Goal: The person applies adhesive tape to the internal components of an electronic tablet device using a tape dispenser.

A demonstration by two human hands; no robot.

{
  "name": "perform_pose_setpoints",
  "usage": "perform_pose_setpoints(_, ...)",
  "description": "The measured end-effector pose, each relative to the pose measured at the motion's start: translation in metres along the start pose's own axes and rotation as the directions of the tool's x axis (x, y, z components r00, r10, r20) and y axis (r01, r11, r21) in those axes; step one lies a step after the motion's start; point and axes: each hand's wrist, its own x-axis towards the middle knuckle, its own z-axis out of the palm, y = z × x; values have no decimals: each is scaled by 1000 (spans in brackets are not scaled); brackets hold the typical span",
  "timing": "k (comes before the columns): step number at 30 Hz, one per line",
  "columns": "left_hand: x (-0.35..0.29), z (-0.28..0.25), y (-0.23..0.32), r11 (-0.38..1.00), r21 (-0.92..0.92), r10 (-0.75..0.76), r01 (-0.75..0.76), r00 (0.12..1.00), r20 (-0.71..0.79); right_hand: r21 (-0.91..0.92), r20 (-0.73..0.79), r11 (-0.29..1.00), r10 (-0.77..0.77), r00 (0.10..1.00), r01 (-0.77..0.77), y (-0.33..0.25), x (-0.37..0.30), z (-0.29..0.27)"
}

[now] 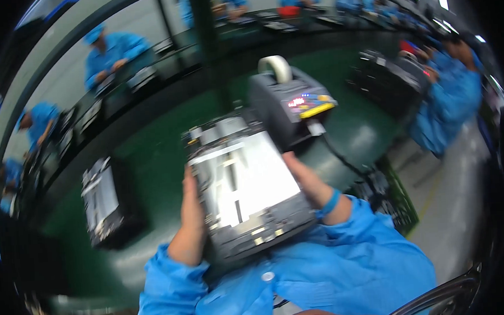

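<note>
Left grip (191,213) and right grip (307,180) clasp a pale-topped block (256,180) between them.
I see it beside the tape dispenser (284,113), another block (103,196) farther left on the counter (149,151).

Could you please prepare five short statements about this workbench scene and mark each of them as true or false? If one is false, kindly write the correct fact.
1. The left grip and right grip hold opposite sides of the black-framed electronic unit. True.
2. A blue wristband is on the left wrist. False: the blue wristband is on the right one.
3. The tape dispenser has a lit display. True.
4. The tape dispenser's roll is black. False: the tape roll is pale.
5. A second unit lies to the right of the held one. False: the second unit lies to the left, on the green bench.
</note>
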Motion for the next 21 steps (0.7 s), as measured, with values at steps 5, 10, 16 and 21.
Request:
perform_pose_setpoints(5,-30,-4,-3,961,-277,-21,25,1000,19,-129,268,953,-231,935,273,20,6,-7)
perform_pose_setpoints(10,-48,-4,1,992,-123,34,-36,999,-15,-609,138,733,-279,950,303,6,-16,-29)
perform_pose_setpoints(16,-50,8,15,973,121,205,-195,976,-73,-494,-453,839,-471,757,227,-32,-30,-75)
perform_pose_setpoints(21,-53,8,21,961,155,241,-228,968,-69,-349,-383,895,-407,829,278,-49,3,-69)
